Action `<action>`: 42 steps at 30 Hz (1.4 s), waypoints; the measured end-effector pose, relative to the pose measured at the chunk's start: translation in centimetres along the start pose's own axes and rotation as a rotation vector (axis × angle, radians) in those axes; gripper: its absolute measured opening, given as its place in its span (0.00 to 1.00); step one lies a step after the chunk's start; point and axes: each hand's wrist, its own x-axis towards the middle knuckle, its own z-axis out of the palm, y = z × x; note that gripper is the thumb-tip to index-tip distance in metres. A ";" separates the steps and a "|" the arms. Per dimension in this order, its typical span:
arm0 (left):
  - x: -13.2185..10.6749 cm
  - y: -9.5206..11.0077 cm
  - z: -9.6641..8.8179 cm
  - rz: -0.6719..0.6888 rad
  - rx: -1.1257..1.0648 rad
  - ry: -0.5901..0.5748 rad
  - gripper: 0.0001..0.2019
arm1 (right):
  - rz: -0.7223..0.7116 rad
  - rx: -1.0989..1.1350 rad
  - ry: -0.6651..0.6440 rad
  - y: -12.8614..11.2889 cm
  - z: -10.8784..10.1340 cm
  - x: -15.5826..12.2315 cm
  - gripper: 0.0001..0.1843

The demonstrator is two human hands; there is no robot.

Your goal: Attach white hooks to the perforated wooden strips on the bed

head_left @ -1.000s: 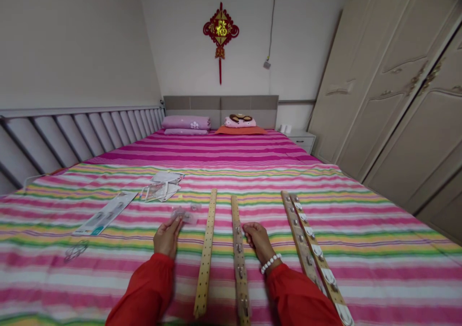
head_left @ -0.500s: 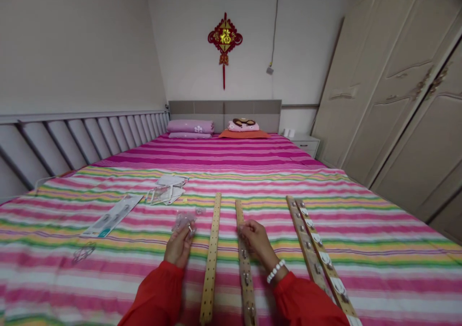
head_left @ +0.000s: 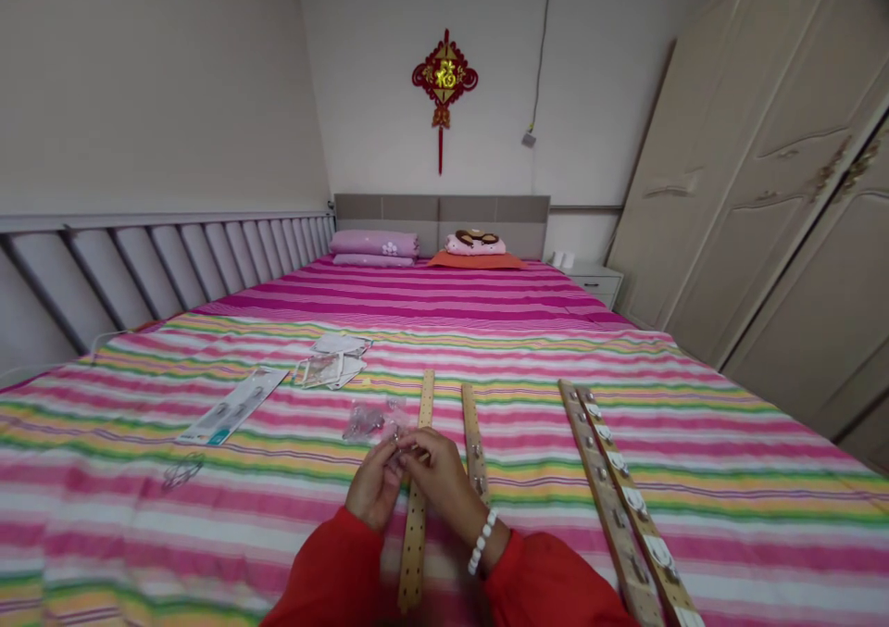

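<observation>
Just below the frame's centre, beside a clear bag (head_left: 364,420), pinching with fingertips of left hand (head_left: 373,486) and right hand (head_left: 440,471) a small shiny piece (head_left: 396,439), too tiny to identify, likely light, stiff and slippery, so best held by its edges.

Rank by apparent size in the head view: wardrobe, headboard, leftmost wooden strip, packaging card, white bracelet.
1. Wardrobe
2. Headboard
3. Leftmost wooden strip and packaging card: too close to rank; strip longer, narrower, partly hidden
4. White bracelet
</observation>
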 end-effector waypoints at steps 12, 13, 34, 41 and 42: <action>-2.0 2.2 0.2 0.295 0.215 0.231 0.14 | 0.076 -0.124 0.019 0.3 0.3 -0.8 0.10; -2.0 2.3 0.0 0.300 0.241 0.229 0.14 | 0.071 -0.148 0.025 0.4 0.3 -0.8 0.10; 1.4 3.3 -4.2 0.394 0.576 0.135 0.21 | 0.565 0.560 0.220 -0.1 -3.8 -0.9 0.14; -1.9 2.8 0.9 0.173 0.481 -0.041 0.11 | 0.440 0.578 0.297 -0.7 -5.9 -2.0 0.13; -2.5 2.6 1.9 0.078 0.446 -0.111 0.12 | 0.391 0.532 0.301 -0.7 -6.0 -2.1 0.12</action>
